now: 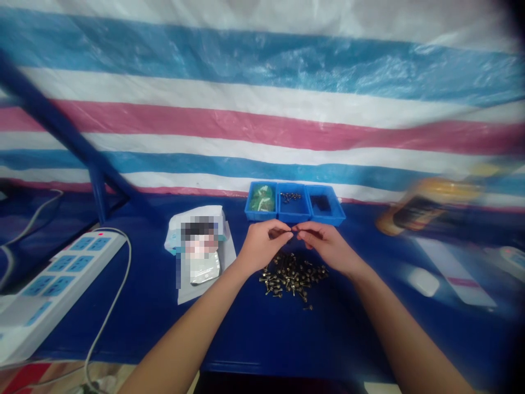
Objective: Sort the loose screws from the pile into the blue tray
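Observation:
My left hand (pixel 266 243) and my right hand (pixel 322 243) meet fingertip to fingertip above the blue table, thumb and forefinger pinched on each. Whatever lies between the fingertips is too small to make out. Just below and nearer to me spreads a loose pile of small brassy metal pieces that look like screws (pixel 292 276), with one stray piece (pixel 308 308) in front of it. Beyond my hands stand three joined blue bins: the left bin (pixel 247 210) holds a green bag, the middle bin (pixel 294 215) some small metal pieces, the right bin (pixel 338 212) dark small parts.
A white power strip (pixel 61 279) with a cable (pixel 118 290) lies at left. Left of my hands are a soft packet (pixel 174 232) and a phone-like object (pixel 207 269). At right are a blurred yellow bottle (pixel 430 205) and a white rounded object (pixel 424 280). Striped sheeting (pixel 262 126) hangs behind.

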Motion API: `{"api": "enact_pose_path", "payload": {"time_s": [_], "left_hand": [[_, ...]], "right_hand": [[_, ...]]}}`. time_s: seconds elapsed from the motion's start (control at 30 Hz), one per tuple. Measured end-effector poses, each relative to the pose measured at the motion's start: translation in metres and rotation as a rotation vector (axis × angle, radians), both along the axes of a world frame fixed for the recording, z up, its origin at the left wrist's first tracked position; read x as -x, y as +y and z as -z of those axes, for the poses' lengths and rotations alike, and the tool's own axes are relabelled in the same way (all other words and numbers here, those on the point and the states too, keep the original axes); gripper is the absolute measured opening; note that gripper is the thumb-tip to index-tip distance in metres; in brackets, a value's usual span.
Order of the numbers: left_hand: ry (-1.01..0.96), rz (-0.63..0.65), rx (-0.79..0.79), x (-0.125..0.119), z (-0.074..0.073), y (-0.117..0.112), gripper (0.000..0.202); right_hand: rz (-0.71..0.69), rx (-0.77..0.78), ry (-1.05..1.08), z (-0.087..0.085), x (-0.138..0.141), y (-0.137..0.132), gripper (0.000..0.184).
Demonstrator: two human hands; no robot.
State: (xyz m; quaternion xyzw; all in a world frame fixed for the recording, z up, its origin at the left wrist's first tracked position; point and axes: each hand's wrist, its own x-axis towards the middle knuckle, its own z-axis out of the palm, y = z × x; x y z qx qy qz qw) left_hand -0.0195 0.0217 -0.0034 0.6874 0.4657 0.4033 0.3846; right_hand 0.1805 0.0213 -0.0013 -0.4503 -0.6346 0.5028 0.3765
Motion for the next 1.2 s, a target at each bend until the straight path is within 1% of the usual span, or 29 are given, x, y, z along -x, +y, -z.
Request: {"api": "enact_pose_path", "payload": {"time_s": [0.1,0.23,0.4,0.47,0.6,0.7,0.8,0.9,1.0,1.03,1.07,1.1,1.13,1.2], "left_hand": [[0.014,-0.021,0.01,0.0,0.002,0.001,0.019],[0.031,-0.01,0.011,0.0,0.002,0.001,0.019],[0.036,-0.015,0.011,0.0,0.001,0.0,0.018],[0.035,-0.02,0.014,-0.001,0.0,0.0,0.018],[0.042,-0.026,0.019,0.0,0.001,0.0,0.017],[0.036,-0.031,0.015,0.001,0.001,0.001,0.018],[0.042,-0.032,0.009,0.002,0.003,0.002,0.019],[0.037,-0.028,0.014,0.002,0.004,0.002,0.019],[0.039,-0.033,0.019,0.003,0.004,0.002,0.019],[0.042,-0.035,0.018,0.003,0.004,0.002,0.019],[0.046,-0.038,0.015,0.003,0.004,0.002,0.019],[0.049,-0.04,0.012,0.003,0.004,0.002,0.019],[0.053,-0.039,0.009,0.003,0.004,0.002,0.019],[0.05,-0.036,0.007,0.003,0.003,0.002,0.02]], "right_hand": [[0.036,0.005,0.061,0.002,-0.001,0.002,0.025],[0.091,0.037,0.066,-0.003,-0.004,0.004,0.024],[0.23,0.029,0.01,-0.006,-0.009,0.004,0.041],[0.263,0.01,0.01,-0.005,-0.011,0.005,0.043],[0.303,-0.004,0.024,-0.003,-0.012,0.008,0.043],[0.301,0.046,0.07,-0.003,-0.015,0.01,0.039],[0.332,0.092,0.049,-0.001,-0.019,0.012,0.042],[0.403,0.111,0.031,0.002,-0.022,0.015,0.047],[0.516,0.073,0.11,0.004,-0.024,0.018,0.038],[0.553,0.067,0.131,0.004,-0.024,0.018,0.039],[0.578,0.067,0.138,0.004,-0.024,0.018,0.045],[0.579,0.068,0.127,0.003,-0.024,0.018,0.051],[0.552,0.065,0.104,0.003,-0.024,0.017,0.053],[0.425,0.025,0.038,0.001,-0.021,0.013,0.044]]}}
